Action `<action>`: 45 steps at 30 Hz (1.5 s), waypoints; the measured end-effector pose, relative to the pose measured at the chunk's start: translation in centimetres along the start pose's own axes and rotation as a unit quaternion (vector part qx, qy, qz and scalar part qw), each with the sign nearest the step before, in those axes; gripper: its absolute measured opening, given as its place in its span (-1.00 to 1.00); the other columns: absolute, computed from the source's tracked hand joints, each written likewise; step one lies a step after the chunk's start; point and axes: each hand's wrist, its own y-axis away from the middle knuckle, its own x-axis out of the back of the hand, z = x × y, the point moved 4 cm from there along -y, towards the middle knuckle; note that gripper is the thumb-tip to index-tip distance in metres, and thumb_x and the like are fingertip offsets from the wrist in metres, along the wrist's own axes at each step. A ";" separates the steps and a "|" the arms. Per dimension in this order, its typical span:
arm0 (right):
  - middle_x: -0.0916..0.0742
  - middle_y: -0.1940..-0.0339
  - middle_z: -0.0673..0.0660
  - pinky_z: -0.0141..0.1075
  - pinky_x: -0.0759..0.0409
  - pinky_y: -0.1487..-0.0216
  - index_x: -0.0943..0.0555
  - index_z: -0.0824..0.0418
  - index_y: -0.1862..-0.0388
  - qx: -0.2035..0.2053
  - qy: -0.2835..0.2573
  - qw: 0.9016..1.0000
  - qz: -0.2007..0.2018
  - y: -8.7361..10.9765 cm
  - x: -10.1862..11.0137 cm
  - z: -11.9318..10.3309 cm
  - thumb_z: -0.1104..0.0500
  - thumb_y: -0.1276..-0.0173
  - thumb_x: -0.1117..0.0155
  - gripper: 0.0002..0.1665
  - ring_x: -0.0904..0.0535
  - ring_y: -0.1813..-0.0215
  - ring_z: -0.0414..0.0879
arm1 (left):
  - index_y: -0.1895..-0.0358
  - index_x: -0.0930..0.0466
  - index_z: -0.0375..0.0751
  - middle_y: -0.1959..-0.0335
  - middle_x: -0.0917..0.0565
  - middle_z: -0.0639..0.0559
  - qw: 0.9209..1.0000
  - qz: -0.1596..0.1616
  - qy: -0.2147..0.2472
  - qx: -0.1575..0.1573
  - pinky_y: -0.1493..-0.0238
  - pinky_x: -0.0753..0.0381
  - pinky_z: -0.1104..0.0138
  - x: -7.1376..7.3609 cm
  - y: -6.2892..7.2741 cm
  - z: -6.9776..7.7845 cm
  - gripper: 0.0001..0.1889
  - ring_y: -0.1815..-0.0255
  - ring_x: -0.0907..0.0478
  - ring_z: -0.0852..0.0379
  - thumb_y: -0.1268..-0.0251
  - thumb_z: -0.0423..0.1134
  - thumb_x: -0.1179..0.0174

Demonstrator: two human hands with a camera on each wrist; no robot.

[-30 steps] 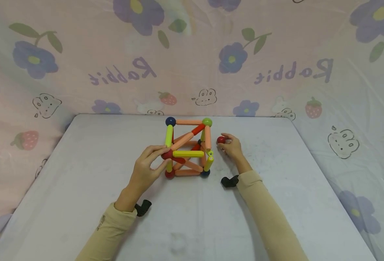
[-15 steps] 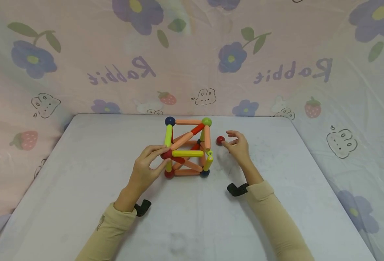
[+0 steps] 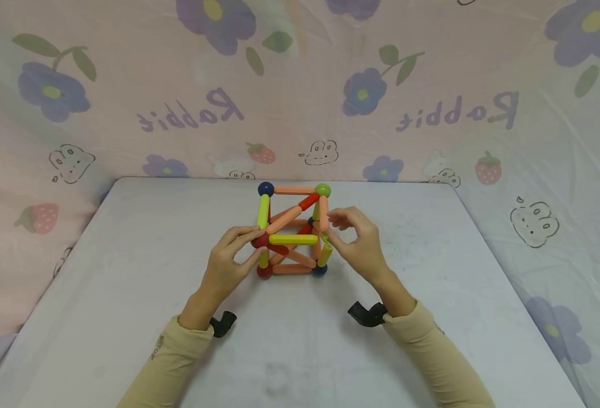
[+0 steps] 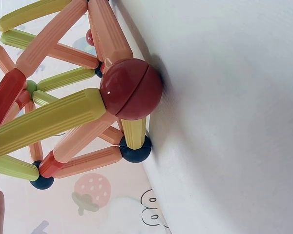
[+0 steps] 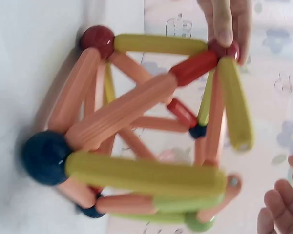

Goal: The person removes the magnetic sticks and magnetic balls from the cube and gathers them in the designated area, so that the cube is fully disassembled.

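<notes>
Only my right grip [image 3: 366, 249] has really moved: half a second ago it was at the loose ball [image 4: 90, 37], now it's over by the frame's near upper right corner. Nothing I can see in those bent fingers, and I can't tell if they're touching the rod ends. My left grip [image 3: 227, 260] is pinching the red corner ball [image 3: 260, 241] on the left of the frame [image 3: 284, 220], same as before. Whole thing stands on the table [image 3: 300, 351] between my grips, and the loose ball looks to be off to its right.

So, worries. That right corner has no ball I can see: the front rod [image 3: 293, 239], upright [image 3: 325, 256] and top rod [image 3: 323, 212] all seem to end bare there. One nudge from my fingers could swing any of them out of line, I reckon. If my left pinch slips, the front rod would probably sag. Could also bump the loose ball and send it rolling away from the frame.
</notes>
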 end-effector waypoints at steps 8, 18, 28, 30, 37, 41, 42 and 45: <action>-0.69 0.13 0.19 -0.26 -0.66 0.14 -0.64 0.33 0.08 0.108 0.026 0.991 -0.076 0.0 -2.8 -2.8 0.40 -0.09 -0.42 -0.64 -0.57 0.09 -0.04 | 0.04 -0.67 -0.34 0.10 -0.66 -0.18 1.000 0.001 0.004 -0.001 -0.15 -0.50 0.66 0.0 0.0 0.0 -0.58 0.07 -0.64 -0.03 0.08 -0.52 -0.44; -0.69 0.03 0.14 -0.31 -0.70 0.08 -0.66 0.22 -0.01 0.124 0.125 0.971 -0.162 -0.6 -6.0 -3.5 0.21 -0.16 -0.45 -0.60 -0.61 0.07 -0.05 | 0.04 -0.67 -0.34 0.09 -0.66 -0.19 1.000 0.001 -0.001 0.005 -0.15 -0.53 0.61 0.0 0.0 0.0 -0.58 0.07 -0.65 -0.04 0.10 -0.51 -0.45; -0.72 0.07 0.11 -0.34 -0.70 -0.01 -0.67 0.13 -0.05 0.135 0.167 0.958 -0.188 -0.4 -7.2 -3.3 0.22 -0.15 -0.46 -0.57 -0.68 0.05 -0.07 | 0.04 -0.67 -0.36 0.09 -0.66 -0.19 1.000 0.007 0.010 -0.001 -0.17 -0.52 0.63 0.0 0.1 0.0 -0.58 0.08 -0.64 -0.05 0.10 -0.53 -0.44; -0.72 0.06 0.11 -0.34 -0.70 -0.02 -0.67 0.13 -0.05 0.134 0.169 0.958 -0.189 -0.4 -7.3 -3.3 0.25 -0.15 -0.45 -0.57 -0.69 0.04 -0.07 | 0.04 -0.67 -0.36 0.10 -0.66 -0.19 1.000 0.007 0.009 -0.001 -0.17 -0.51 0.63 0.0 0.1 0.0 -0.57 0.07 -0.64 -0.05 0.10 -0.53 -0.44; -0.70 0.05 0.11 -0.35 -0.70 -0.01 -0.66 0.12 -0.09 0.136 0.180 0.955 -0.193 -0.2 -7.3 -3.3 0.32 -0.18 -0.40 -0.55 -0.68 0.03 -0.08 | 0.03 -0.67 -0.35 0.10 -0.66 -0.19 1.000 0.006 0.004 -0.001 -0.18 -0.50 0.64 0.0 0.2 -0.1 -0.57 0.07 -0.64 -0.05 0.10 -0.53 -0.44; -0.68 0.06 0.12 -0.36 -0.70 0.01 -0.66 0.14 -0.10 0.140 0.172 0.956 -0.191 0.0 -7.3 -3.2 0.37 -0.20 -0.36 -0.55 -0.67 0.04 -0.07 | 0.03 -0.67 -0.35 0.10 -0.66 -0.19 1.000 0.007 0.005 -0.002 -0.19 -0.48 0.66 -0.1 0.2 -0.1 -0.57 0.07 -0.64 -0.05 0.10 -0.53 -0.44; -0.67 0.06 0.12 -0.37 -0.70 0.01 -0.65 0.14 -0.10 0.140 0.168 0.957 -0.191 0.0 -7.3 -3.2 0.38 -0.21 -0.35 -0.54 -0.66 0.03 -0.06 | 0.03 -0.67 -0.35 0.10 -0.66 -0.19 1.000 0.007 0.005 -0.002 -0.19 -0.48 0.66 -0.1 0.2 -0.1 -0.57 0.07 -0.64 -0.05 0.10 -0.53 -0.44; -0.66 0.07 0.13 -0.36 -0.70 0.00 -0.65 0.15 -0.11 0.135 0.154 0.960 -0.189 0.1 -7.1 -3.3 0.39 -0.21 -0.34 -0.54 -0.64 -0.02 -0.04 | 0.04 -0.67 -0.35 0.10 -0.66 -0.19 1.000 0.009 0.007 -0.002 -0.19 -0.48 0.66 -0.1 0.2 -0.1 -0.57 0.08 -0.64 -0.05 0.11 -0.53 -0.44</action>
